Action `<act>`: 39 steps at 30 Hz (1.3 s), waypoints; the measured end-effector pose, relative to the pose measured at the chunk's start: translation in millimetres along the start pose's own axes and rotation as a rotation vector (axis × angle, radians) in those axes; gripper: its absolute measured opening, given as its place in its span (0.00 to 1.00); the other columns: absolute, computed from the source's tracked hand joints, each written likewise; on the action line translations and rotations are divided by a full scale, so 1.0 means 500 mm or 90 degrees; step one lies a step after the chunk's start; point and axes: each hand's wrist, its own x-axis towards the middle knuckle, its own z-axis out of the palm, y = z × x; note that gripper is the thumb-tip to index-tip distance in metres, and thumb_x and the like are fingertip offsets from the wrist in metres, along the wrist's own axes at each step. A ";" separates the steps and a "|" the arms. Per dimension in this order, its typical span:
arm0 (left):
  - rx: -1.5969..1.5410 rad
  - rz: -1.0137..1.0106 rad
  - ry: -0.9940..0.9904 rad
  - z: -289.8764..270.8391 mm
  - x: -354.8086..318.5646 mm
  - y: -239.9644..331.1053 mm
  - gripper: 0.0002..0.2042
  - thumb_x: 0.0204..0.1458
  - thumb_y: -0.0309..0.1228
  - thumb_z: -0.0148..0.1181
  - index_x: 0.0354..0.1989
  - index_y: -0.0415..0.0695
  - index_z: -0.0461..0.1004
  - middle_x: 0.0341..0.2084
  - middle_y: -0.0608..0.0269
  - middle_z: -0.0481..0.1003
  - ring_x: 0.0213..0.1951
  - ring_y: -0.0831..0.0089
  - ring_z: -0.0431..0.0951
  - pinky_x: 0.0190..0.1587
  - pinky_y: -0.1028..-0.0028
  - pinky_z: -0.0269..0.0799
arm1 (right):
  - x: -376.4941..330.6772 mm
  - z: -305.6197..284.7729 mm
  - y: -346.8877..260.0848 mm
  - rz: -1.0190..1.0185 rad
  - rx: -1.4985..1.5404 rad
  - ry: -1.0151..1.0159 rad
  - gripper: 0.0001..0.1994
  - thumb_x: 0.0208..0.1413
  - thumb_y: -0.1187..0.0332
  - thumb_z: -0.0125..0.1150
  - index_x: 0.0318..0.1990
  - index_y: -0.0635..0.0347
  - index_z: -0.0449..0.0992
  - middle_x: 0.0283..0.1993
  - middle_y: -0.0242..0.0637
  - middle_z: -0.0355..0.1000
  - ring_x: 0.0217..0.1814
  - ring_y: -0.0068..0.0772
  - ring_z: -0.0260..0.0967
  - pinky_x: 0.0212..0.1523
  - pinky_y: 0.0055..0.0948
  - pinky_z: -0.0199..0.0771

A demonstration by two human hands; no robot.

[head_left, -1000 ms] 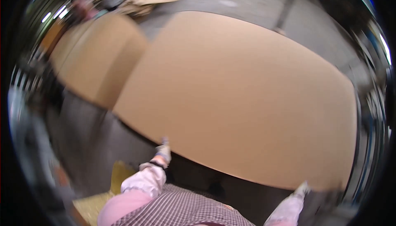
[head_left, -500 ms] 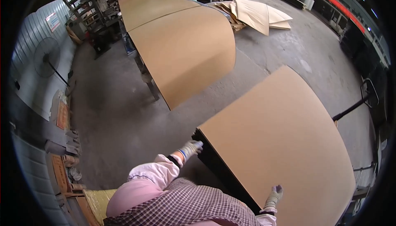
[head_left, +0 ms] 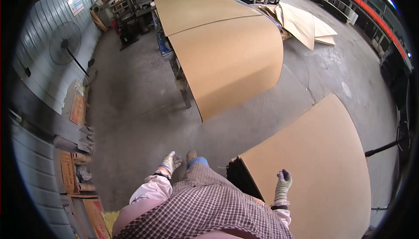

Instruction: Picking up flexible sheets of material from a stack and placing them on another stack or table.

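The right hand [head_left: 283, 186], in a striped work glove, hangs loosely uncurled and holds nothing; it floats over the near left margin of the stack of brown boards [head_left: 314, 173], just inside the dark left edge of the pile, and whether the fingers actually brush the top sheet I cannot tell from here. The left hand [head_left: 170, 162], also gloved, is free too, fingers slack, out over bare concrete floor [head_left: 131, 108] and well apart from any board; so the right hand is plainly the nearer of the two to the stack, with the left a full body's breadth away on the far side of the person's checked shirt [head_left: 205, 208].

From that right hand the top sheet spreads away to the right and forward; its long axis runs from the near corner by the person's hip up toward the far right, and the dark layered edges of the pile show just left of the hand.

Further out, ahead and a little left across a strip of floor, a long bench [head_left: 222, 51] carries large brown sheets laid end to end, the nearest one overhanging its end; loose offcuts [head_left: 305, 20] lie on the ground beyond to the right; a standing fan [head_left: 65, 42] and cartons [head_left: 70, 169] line the corrugated wall on the left.
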 end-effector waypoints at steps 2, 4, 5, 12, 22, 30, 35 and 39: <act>-0.012 -0.018 0.043 -0.030 0.055 0.057 0.19 0.49 0.44 0.45 0.43 0.43 0.59 0.37 0.53 0.67 0.39 0.57 0.68 0.42 0.59 0.63 | -0.007 0.112 -0.015 0.012 -0.013 -0.025 0.10 0.43 0.78 0.56 0.36 0.65 0.69 0.31 0.34 0.69 0.33 0.24 0.65 0.37 0.21 0.67; -0.015 -0.004 0.032 -0.025 0.132 0.135 0.18 0.48 0.44 0.45 0.42 0.44 0.61 0.35 0.55 0.68 0.37 0.58 0.69 0.40 0.60 0.64 | 0.007 0.206 -0.015 0.024 -0.033 -0.025 0.10 0.43 0.78 0.55 0.36 0.65 0.69 0.31 0.35 0.69 0.32 0.24 0.65 0.36 0.22 0.68; -0.017 0.009 0.020 -0.023 0.173 0.179 0.17 0.48 0.44 0.45 0.40 0.45 0.62 0.33 0.56 0.69 0.35 0.59 0.70 0.38 0.60 0.65 | 0.006 0.255 -0.011 0.037 -0.053 -0.025 0.09 0.43 0.78 0.55 0.36 0.65 0.69 0.30 0.35 0.69 0.31 0.24 0.65 0.35 0.22 0.68; 0.107 0.339 0.017 0.148 0.434 0.636 0.09 0.42 0.37 0.57 0.18 0.48 0.66 0.12 0.71 0.67 0.12 0.80 0.64 0.13 0.79 0.55 | -0.048 0.658 -0.061 0.183 0.003 -0.049 0.10 0.45 0.74 0.55 0.37 0.65 0.69 0.28 0.35 0.69 0.26 0.25 0.67 0.27 0.21 0.67; 0.250 0.406 0.048 0.367 0.734 0.913 0.27 0.39 0.48 0.57 0.41 0.37 0.66 0.40 0.57 0.67 0.41 0.65 0.65 0.45 0.71 0.59 | -0.137 0.754 -0.042 0.261 -0.096 -0.038 0.09 0.45 0.75 0.55 0.36 0.64 0.70 0.29 0.34 0.69 0.30 0.25 0.66 0.33 0.21 0.68; 0.012 0.209 -0.098 0.429 0.710 0.884 0.24 0.39 0.41 0.60 0.43 0.40 0.65 0.40 0.60 0.68 0.39 0.67 0.68 0.44 0.67 0.63 | -0.165 0.707 -0.019 0.267 -0.140 0.017 0.10 0.44 0.77 0.55 0.36 0.66 0.69 0.30 0.35 0.69 0.30 0.26 0.66 0.34 0.22 0.69; 0.093 0.244 0.002 0.458 0.668 0.827 0.24 0.37 0.38 0.63 0.42 0.38 0.65 0.38 0.58 0.70 0.34 0.65 0.71 0.38 0.66 0.69 | -0.175 0.709 -0.021 0.358 -0.140 0.022 0.10 0.44 0.75 0.56 0.36 0.65 0.69 0.30 0.35 0.69 0.32 0.24 0.65 0.35 0.21 0.67; 0.115 0.245 0.053 0.421 0.694 0.754 0.29 0.32 0.34 0.67 0.43 0.36 0.63 0.39 0.56 0.68 0.36 0.64 0.70 0.41 0.65 0.66 | -0.174 0.701 -0.006 0.361 -0.164 0.015 0.10 0.43 0.75 0.56 0.36 0.65 0.69 0.30 0.35 0.69 0.32 0.24 0.66 0.35 0.22 0.67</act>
